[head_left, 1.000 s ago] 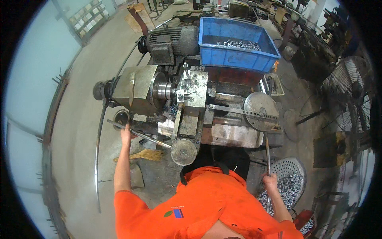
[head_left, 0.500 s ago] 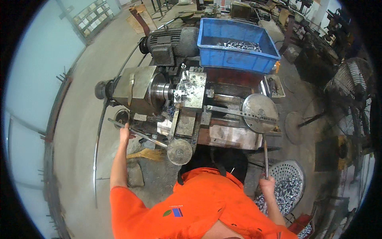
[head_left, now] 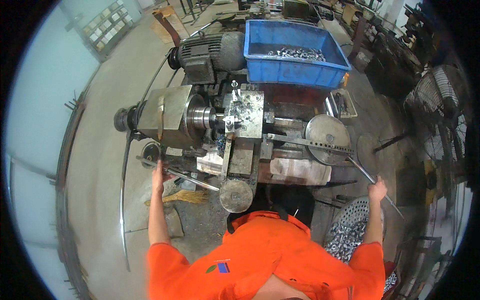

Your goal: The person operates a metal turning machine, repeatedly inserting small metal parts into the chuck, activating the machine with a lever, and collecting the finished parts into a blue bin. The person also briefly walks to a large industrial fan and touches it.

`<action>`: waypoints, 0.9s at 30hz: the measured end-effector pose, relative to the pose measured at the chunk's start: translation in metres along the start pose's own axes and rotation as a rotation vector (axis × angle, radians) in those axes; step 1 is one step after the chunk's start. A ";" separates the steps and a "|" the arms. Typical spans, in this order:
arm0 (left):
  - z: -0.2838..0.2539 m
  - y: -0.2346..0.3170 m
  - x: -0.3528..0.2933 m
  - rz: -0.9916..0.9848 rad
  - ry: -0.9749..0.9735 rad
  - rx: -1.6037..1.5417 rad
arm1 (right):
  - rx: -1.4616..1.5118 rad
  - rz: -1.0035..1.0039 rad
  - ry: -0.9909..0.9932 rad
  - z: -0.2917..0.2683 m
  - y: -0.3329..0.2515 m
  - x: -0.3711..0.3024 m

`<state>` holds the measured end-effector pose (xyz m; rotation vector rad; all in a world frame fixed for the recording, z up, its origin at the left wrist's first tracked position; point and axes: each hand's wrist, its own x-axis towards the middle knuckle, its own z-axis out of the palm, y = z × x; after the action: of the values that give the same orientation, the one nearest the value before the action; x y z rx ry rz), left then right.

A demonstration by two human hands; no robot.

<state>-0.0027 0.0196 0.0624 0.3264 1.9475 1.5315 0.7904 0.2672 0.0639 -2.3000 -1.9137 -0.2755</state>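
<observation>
My left hand [head_left: 159, 175] is closed on a long metal lever [head_left: 192, 182], which runs to a round disc [head_left: 236, 196] at the front of a lathe. Off to the right, my right hand [head_left: 377, 189] grips a second lever [head_left: 362, 170], joined to a larger disc [head_left: 327, 139] with a perforated bar across it. Between them sits the tool carriage [head_left: 248, 114], a metal block with dark chips on top. Left of it the chuck [head_left: 202, 118] faces the carriage, with a thin shaft between them.
A blue bin [head_left: 297, 70] of small metal parts stands behind the carriage, beside a motor [head_left: 210, 56]. Below my right arm is a perforated basket [head_left: 357, 207] of metal pieces. A fan [head_left: 437, 117] stands far right; a straw broom [head_left: 187, 196] lies on the floor.
My right hand has swung its lever up and outward to the right. The carriage has shifted slightly right, away from the chuck, and the left lever's disc has moved right with it.
</observation>
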 end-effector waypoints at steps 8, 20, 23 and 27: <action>-0.023 -0.090 0.008 0.256 -0.165 0.981 | 0.088 -0.039 0.126 -0.020 -0.052 -0.053; 0.033 -0.198 0.018 0.129 0.250 1.210 | -0.021 -0.014 0.155 -0.014 -0.054 -0.054; -0.023 -0.170 0.041 0.458 -0.222 1.613 | 0.007 -0.022 0.137 -0.006 -0.050 -0.052; -0.006 -0.141 0.023 0.289 -0.252 1.508 | 0.090 -0.009 -0.021 -0.018 -0.046 -0.045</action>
<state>0.0014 -0.0138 -0.0762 1.3389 2.5015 -0.1766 0.7360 0.2280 0.0710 -2.2462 -1.9052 -0.1637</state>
